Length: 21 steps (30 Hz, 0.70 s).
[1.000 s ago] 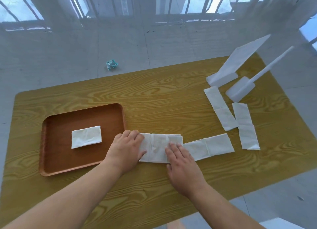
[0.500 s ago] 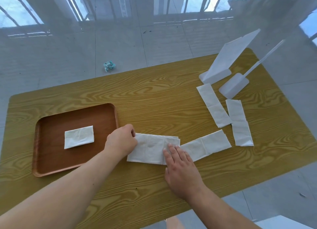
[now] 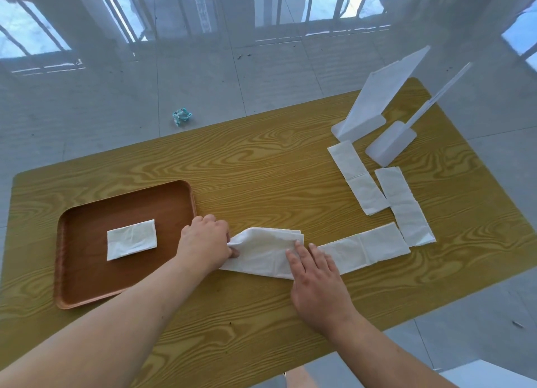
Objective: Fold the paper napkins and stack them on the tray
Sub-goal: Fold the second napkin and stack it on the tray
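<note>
A white paper napkin (image 3: 263, 252) lies half folded near the table's front middle. My left hand (image 3: 206, 243) pinches its left end and lifts it off the wood. My right hand (image 3: 315, 277) lies flat with fingertips pressing the napkin's right part down. A brown tray (image 3: 78, 271) sits at the left with one folded napkin (image 3: 131, 239) in its middle. Three long unfolded napkins lie to the right: one (image 3: 364, 248) just beyond my right hand, two more (image 3: 359, 178) (image 3: 405, 206) further back.
Two white plastic stands (image 3: 374, 102) (image 3: 390, 143) rise at the table's back right, close to the far napkins. A crumpled blue-white wrapper (image 3: 181, 117) lies on the floor beyond the wooden table (image 3: 261, 160). The table's front edge runs just below my wrists.
My left hand went from pressing flat on the napkin to closing on its left end and raising it. My right hand stays pressed on the right part.
</note>
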{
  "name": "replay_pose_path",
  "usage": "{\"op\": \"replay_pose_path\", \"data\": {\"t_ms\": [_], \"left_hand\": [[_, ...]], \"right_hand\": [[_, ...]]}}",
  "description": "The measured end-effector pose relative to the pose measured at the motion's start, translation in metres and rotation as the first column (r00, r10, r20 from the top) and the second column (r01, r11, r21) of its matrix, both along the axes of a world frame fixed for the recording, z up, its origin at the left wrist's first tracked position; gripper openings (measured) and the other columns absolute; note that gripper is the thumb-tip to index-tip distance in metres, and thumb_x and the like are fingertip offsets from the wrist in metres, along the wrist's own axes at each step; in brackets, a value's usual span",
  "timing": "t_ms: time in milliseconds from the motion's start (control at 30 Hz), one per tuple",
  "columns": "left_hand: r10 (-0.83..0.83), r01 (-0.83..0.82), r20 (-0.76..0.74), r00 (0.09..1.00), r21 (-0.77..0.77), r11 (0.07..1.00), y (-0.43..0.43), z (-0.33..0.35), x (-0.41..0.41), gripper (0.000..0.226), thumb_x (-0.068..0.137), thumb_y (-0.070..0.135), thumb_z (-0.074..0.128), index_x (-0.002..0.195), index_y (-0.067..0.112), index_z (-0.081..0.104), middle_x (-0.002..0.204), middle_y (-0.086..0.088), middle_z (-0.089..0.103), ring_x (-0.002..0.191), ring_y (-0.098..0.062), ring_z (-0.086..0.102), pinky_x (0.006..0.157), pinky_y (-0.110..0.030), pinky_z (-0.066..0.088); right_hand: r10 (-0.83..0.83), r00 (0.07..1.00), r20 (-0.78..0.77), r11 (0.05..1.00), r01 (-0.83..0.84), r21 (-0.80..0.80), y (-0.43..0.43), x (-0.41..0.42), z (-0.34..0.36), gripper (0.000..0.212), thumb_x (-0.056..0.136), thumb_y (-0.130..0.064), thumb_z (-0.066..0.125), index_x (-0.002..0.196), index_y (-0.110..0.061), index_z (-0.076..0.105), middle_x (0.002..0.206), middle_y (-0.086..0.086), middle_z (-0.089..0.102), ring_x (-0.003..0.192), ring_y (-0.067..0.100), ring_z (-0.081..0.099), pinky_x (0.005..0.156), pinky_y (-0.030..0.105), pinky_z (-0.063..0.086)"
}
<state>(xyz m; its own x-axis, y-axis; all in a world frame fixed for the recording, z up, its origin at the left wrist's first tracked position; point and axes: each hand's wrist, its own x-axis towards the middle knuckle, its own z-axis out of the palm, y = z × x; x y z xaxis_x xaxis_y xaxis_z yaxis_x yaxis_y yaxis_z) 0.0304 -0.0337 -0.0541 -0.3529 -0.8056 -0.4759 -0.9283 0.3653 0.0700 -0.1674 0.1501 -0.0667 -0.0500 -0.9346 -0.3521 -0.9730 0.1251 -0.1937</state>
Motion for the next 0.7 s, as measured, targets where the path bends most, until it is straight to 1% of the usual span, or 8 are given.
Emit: {"op": "replay_pose_path", "data": {"t_ms": [133, 233, 300, 367, 467, 567, 633, 700], "left_hand": [[0.039, -0.04, -0.081, 0.996, -0.019, 0.999, 0.001, 0.002, 0.002, 0.023, 0.087, 0.053, 0.072, 0.092, 0.036, 0.057, 0.102, 0.01, 0.058, 0.102, -0.018, 0.055, 0.082, -0.036, 0.04], [0.133, -0.129, -0.197, 0.971, 0.031, 0.991, 0.002, 0.003, 0.004, 0.012, 0.089, 0.034, 0.067, 0.092, 0.034, 0.055, 0.098, 0.01, 0.064, 0.089, -0.015, 0.06, 0.075, -0.035, 0.044], [0.25, -0.223, -0.3, 0.92, 0.121, 0.967, 0.001, 0.003, 0.003, 0.018, 0.088, 0.024, 0.066, 0.099, 0.031, 0.054, 0.102, 0.007, 0.062, 0.083, -0.011, 0.06, 0.067, -0.031, 0.047], [0.373, -0.306, -0.387, 0.843, 0.224, 0.925, 0.0, 0.005, 0.0, 0.034, 0.084, 0.017, 0.068, 0.111, 0.03, 0.053, 0.111, 0.004, 0.057, 0.086, -0.01, 0.058, 0.062, -0.029, 0.046], [0.492, -0.398, -0.508, 0.707, 0.29, 0.87, 0.001, 0.012, -0.01, 0.054, 0.082, 0.012, 0.07, 0.129, 0.031, 0.051, 0.122, 0.003, 0.052, 0.091, -0.004, 0.056, 0.063, -0.026, 0.046], [0.302, -0.268, -0.627, 0.719, 0.15, 0.952, 0.008, 0.024, -0.023, 0.061, 0.084, 0.012, 0.067, 0.135, 0.038, 0.046, 0.123, 0.009, 0.05, 0.091, 0.001, 0.058, 0.067, -0.022, 0.048], [0.216, -0.164, -0.708, 0.672, 0.142, 0.976, 0.016, 0.031, -0.033, 0.058, 0.087, 0.024, 0.07, 0.134, 0.045, 0.044, 0.124, 0.018, 0.051, 0.086, 0.0, 0.064, 0.069, -0.021, 0.054], [0.255, -0.206, -0.742, 0.62, 0.16, 0.965, 0.021, 0.034, -0.038, 0.051, 0.088, 0.051, 0.069, 0.132, 0.045, 0.046, 0.124, 0.023, 0.053, 0.077, -0.005, 0.067, 0.067, -0.022, 0.056]], "right_hand": [[-0.003, 1.0, 0.005, 1.0, 0.003, -0.013, -0.001, -0.003, 0.001, 0.066, 0.095, -0.025, 0.045, 0.158, -0.013, 0.032, 0.166, 0.014, 0.029, 0.153, 0.04, 0.021, 0.122, 0.059, 0.021], [0.1, 0.994, 0.045, 0.994, -0.098, -0.047, -0.006, 0.004, -0.003, 0.065, 0.097, -0.025, 0.036, 0.16, -0.013, 0.026, 0.169, 0.013, 0.019, 0.156, 0.032, 0.01, 0.125, 0.048, 0.005], [0.12, 0.991, 0.066, 0.993, -0.119, -0.019, -0.009, 0.008, -0.007, 0.065, 0.099, -0.028, 0.029, 0.162, -0.015, 0.017, 0.172, 0.01, 0.006, 0.157, 0.027, -0.002, 0.123, 0.043, -0.008], [0.109, 0.993, 0.055, 0.994, -0.109, 0.001, -0.009, 0.012, -0.009, 0.066, 0.1, -0.029, 0.028, 0.162, -0.015, 0.014, 0.172, 0.01, 0.0, 0.157, 0.027, -0.006, 0.121, 0.043, -0.011], [0.091, 0.995, 0.045, 0.995, -0.093, 0.028, -0.01, 0.017, -0.008, 0.066, 0.099, -0.03, 0.027, 0.162, -0.014, 0.014, 0.172, 0.011, 0.0, 0.157, 0.029, -0.006, 0.122, 0.045, -0.008], [0.064, 0.997, 0.053, 0.998, -0.065, 0.012, -0.011, 0.019, -0.003, 0.066, 0.097, -0.029, 0.033, 0.16, -0.012, 0.025, 0.17, 0.015, 0.015, 0.157, 0.033, 0.009, 0.124, 0.048, 0.005], [0.05, 0.996, 0.07, 0.999, -0.048, -0.022, -0.011, 0.02, 0.003, 0.066, 0.094, -0.027, 0.04, 0.157, -0.009, 0.034, 0.165, 0.017, 0.03, 0.153, 0.035, 0.024, 0.124, 0.049, 0.018], [0.024, 0.995, 0.098, 0.997, -0.017, -0.076, -0.01, 0.019, 0.008, 0.062, 0.09, -0.024, 0.045, 0.15, -0.007, 0.044, 0.157, 0.018, 0.044, 0.146, 0.037, 0.039, 0.119, 0.05, 0.032]]}}
